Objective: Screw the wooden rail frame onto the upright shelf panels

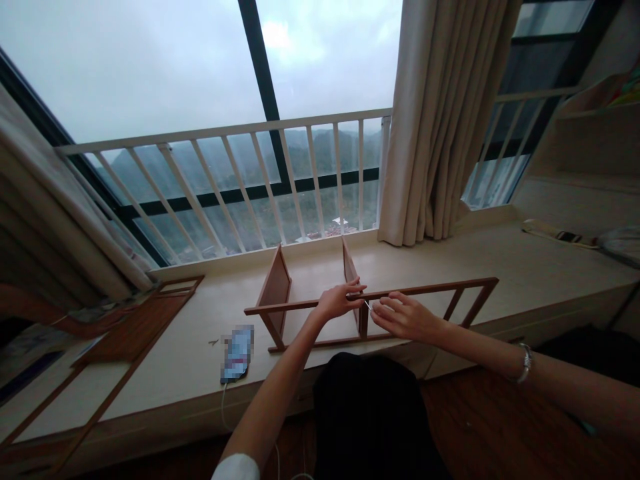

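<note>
A brown wooden frame with two upright panels lies on its side along the pale window ledge. My left hand rests on the frame's upper rail near the middle panel, its fingers closed around the rail. Just to the right, my right hand pinches a thin, light metal tool whose tip meets the frame at the joint. The far end of the tool is hidden by my fingers.
A phone with a white cable lies on the ledge. At the left, another person's arm reaches over a second wooden frame. White railing and curtains stand behind. A strap lies at the right.
</note>
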Demonstrator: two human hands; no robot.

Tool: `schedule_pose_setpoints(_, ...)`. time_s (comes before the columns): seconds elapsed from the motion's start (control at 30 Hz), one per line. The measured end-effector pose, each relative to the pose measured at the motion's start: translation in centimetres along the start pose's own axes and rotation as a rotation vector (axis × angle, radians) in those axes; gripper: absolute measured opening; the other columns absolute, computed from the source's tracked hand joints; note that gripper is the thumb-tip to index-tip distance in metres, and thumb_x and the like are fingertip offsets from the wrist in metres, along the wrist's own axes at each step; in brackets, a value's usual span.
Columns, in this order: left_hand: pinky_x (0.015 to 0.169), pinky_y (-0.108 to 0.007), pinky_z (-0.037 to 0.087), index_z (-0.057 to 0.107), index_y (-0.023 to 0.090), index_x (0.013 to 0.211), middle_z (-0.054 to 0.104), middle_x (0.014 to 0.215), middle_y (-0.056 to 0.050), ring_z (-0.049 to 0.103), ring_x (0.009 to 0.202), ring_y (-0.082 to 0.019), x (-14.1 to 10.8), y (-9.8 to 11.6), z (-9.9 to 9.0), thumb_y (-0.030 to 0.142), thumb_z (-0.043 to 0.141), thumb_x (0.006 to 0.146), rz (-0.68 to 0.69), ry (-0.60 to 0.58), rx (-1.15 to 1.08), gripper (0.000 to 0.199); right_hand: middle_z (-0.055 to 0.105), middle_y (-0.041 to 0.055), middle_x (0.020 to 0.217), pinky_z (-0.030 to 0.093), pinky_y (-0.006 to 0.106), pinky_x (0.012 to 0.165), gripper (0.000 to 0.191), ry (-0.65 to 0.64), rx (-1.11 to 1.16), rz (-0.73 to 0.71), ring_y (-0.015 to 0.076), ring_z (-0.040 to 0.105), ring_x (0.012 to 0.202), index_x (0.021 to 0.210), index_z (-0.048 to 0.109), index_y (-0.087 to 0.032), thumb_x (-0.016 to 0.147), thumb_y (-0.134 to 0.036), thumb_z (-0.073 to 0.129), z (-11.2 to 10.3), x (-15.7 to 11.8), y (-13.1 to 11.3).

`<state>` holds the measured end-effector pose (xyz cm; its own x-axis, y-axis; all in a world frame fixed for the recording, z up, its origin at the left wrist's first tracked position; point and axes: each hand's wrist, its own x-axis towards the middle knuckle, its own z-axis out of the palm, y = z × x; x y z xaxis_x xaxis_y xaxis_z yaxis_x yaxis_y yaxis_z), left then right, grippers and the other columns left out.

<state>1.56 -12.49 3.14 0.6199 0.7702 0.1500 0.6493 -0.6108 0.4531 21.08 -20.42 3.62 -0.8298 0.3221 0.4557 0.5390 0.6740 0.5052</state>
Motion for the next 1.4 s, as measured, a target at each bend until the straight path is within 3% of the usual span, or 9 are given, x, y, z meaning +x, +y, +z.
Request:
schedule_pose_setpoints(0.2,0.088,-0.026,0.036,0.044,0.037,0.114,0.033,0.129,0.009,0.042,0.110,-0.019,-0.2,0.7,-0.5,0.041,0.049,0.071,-0.050,-0.020,-0.011,0.044,0.059,0.0047,0.078,0.033,0.031,0.071,0.019,-0.037,-0.025,0.085,0.0153,0.050,0.079,0.085,0.056,-0.017,0.080,-0.010,0.039,0.7,-0.3,-1.1)
schedule_pose_setpoints(0.43,0.088,-0.027,0.037,0.043,0.038,0.114,0.031,0.130,0.009,0.042,0.110,-0.019,-0.1,0.8,-0.5,0.040,0.049,0.071,-0.071,-0.027,-0.009,0.043,0.060,0.0036,0.071,0.032,0.031,0.070,0.015,0.008,0.171,0.539,0.0154,0.051,0.071,0.081,0.057,-0.019,0.080,-0.018,0.042,1.6,-0.7,-3.4)
schedule_pose_setpoints(0.57,0.087,-0.028,0.038,0.042,0.039,0.115,0.030,0.130,0.010,0.043,0.109,-0.020,-0.1,0.4,-0.4,0.040,0.050,0.070,-0.042,-0.023,0.000,0.045,0.062,0.0028,0.073,0.035,0.030,0.068,0.015,0.202,0.504,0.979,0.0159,0.054,0.070,0.078,0.056,-0.020,0.079,-0.031,0.045,3.2,-0.3,-5.4)
schedule_pose_setpoints(0.67,0.087,-0.028,0.038,0.043,0.039,0.114,0.030,0.130,0.009,0.043,0.110,-0.021,-0.1,0.4,-0.5,0.039,0.051,0.069,-0.038,-0.020,-0.003,0.046,0.062,0.0025,0.069,0.037,0.029,0.060,0.019,0.352,0.885,1.259,0.0172,0.056,0.066,0.075,0.053,-0.020,0.072,-0.039,0.051,4.6,0.3,-6.4)
schedule_pose_setpoints(0.8,0.089,-0.028,0.037,0.043,0.037,0.114,0.031,0.130,0.008,0.041,0.111,-0.020,-0.1,0.7,-0.5,0.038,0.050,0.071,-0.062,-0.032,-0.023,0.044,0.063,0.0022,0.065,0.039,0.026,0.056,0.027,0.526,1.416,1.473,0.0185,0.060,0.067,0.074,0.048,-0.020,0.064,-0.042,0.059,5.6,0.9,-6.9)
schedule_pose_setpoints(0.9,0.089,-0.028,0.036,0.044,0.036,0.115,0.031,0.130,0.007,0.040,0.112,-0.020,-0.1,0.6,-0.5,0.038,0.049,0.072,-0.055,-0.034,-0.034,0.043,0.065,0.0031,0.065,0.037,0.023,0.051,0.031,0.552,1.601,1.600,0.0191,0.060,0.069,0.075,0.049,-0.019,0.059,-0.042,0.063,5.6,1.0,-6.9)
schedule_pose_setpoints(1.0,0.090,-0.027,0.036,0.043,0.036,0.115,0.029,0.131,0.007,0.041,0.111,-0.019,-0.1,0.4,-0.4,0.039,0.047,0.073,-0.020,-0.026,-0.038,0.042,0.065,0.0057,0.069,0.035,0.022,0.045,0.035,0.516,1.646,1.646,0.0181,0.060,0.063,0.078,0.052,-0.018,0.056,-0.043,0.064,5.2,1.1,-6.8)
schedule_pose_setpoints(1.13,0.091,-0.027,0.035,0.043,0.035,0.115,0.029,0.131,0.007,0.040,0.112,-0.019,-0.1,0.4,-0.5,0.039,0.044,0.075,-0.004,-0.028,-0.037,0.041,0.065,0.0060,0.064,0.039,0.025,0.046,0.037,0.554,1.583,1.575,0.0170,0.058,0.056,0.075,0.055,-0.017,0.054,-0.046,0.064,4.5,1.8,-6.6)
schedule_pose_setpoints(1.4,0.089,-0.027,0.036,0.045,0.038,0.113,0.031,0.130,0.009,0.043,0.109,-0.020,-0.2,0.8,-0.5,0.041,0.045,0.074,-0.060,-0.035,-0.003,0.040,0.066,0.0066,0.074,0.045,0.029,0.056,0.030,0.467,1.610,1.449,0.0183,0.060,0.065,0.075,0.058,-0.017,0.055,-0.040,0.065,4.0,2.2,-6.6)
